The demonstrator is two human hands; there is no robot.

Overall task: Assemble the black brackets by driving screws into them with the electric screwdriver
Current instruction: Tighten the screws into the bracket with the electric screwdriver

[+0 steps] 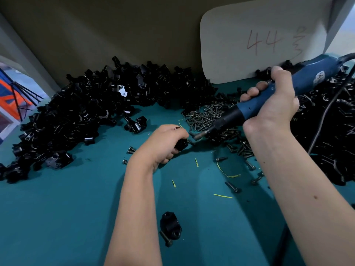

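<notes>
head view: left hand (169, 143) grips black bracket (181, 144), screwdriver (269, 98) tip just beside

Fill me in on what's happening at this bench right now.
A person is assembling black brackets on a teal table. The left hand grips one black bracket, while the right hand holds a blue electric screwdriver, its tip at a screw going into that bracket. A large heap of brackets lies to the left, a pile of screws sits behind the hands, and one bracket with a screw lies near the front.
</notes>
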